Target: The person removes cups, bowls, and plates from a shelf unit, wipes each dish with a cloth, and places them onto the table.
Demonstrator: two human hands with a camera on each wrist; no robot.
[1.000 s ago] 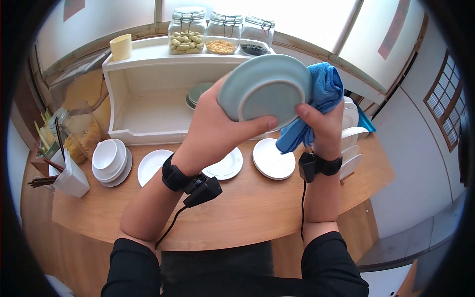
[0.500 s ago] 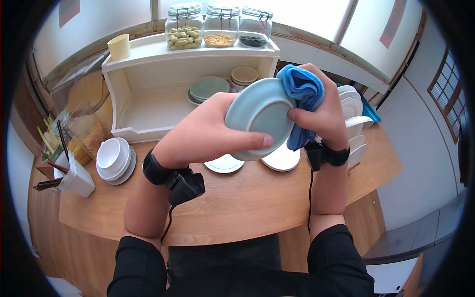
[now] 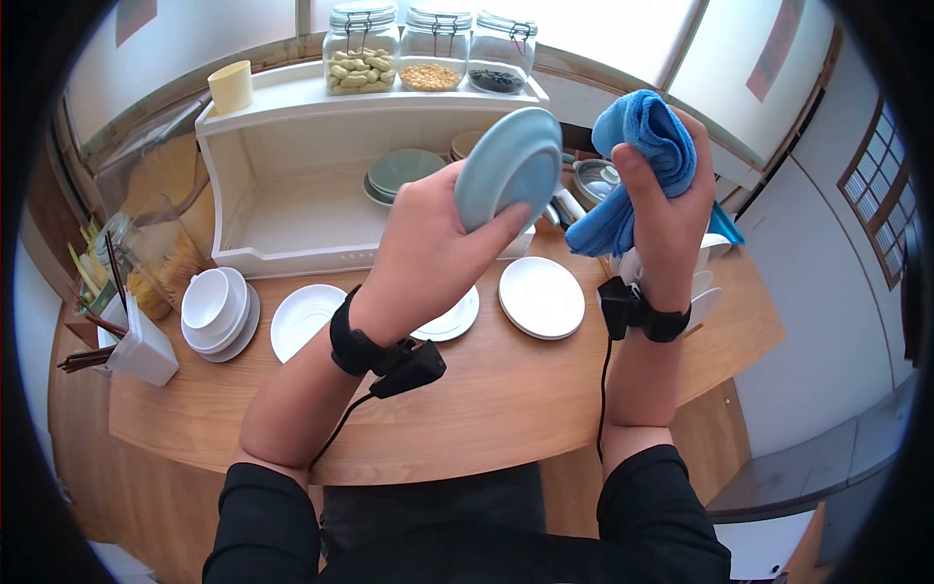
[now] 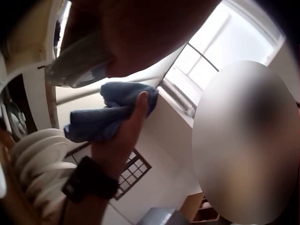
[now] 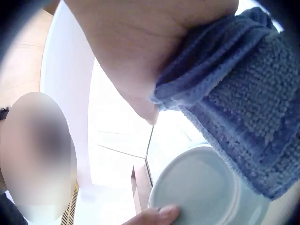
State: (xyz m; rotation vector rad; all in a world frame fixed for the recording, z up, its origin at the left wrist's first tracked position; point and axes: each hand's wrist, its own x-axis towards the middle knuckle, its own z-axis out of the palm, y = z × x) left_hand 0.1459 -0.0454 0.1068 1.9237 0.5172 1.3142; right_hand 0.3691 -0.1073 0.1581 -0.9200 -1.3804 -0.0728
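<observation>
My left hand grips a pale blue-green plate by its edge, thumb across the underside, the plate held up steeply tilted in front of the shelf. To its right, my right hand holds a folded blue cloth, its thumb over the folds and one end hanging down. A gap separates cloth and plate in the head view. From the right wrist, the cloth looks large and thick-piled, with the plate's foot ring beyond it. The left wrist view shows the bunched cloth in my right hand.
White plates and a stack of white dishes stand along the wooden table. Behind is a white shelf holding green dishes, with glass jars on top. A chopstick holder stands left; upright plates stand right.
The cloth was against the plate's right edge; my right hand has since moved away up and right with it. My left hand has raised the plate and turned it more edge-on.
</observation>
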